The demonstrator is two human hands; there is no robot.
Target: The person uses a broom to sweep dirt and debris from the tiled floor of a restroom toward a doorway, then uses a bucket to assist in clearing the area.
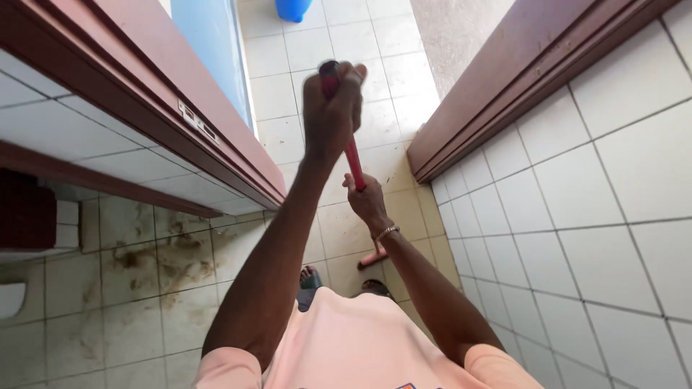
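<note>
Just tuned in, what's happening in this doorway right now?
A person stands in a tiled doorway, gripping a long red handle with both hands. The left hand clasps the top end; the right hand, with a metal bracelet at the wrist, holds it lower down. The handle's reddish head rests on the beige floor tiles just ahead of the person's feet. Brown stains mark the lower wall tiles to the left.

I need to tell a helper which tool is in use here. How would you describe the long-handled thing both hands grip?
Start at the brown door frame and look to the pale tiled floor in the doorway. There the left hand and the right hand grip a red handle running down to a head on the tiles. It is the only red stick here.
</note>
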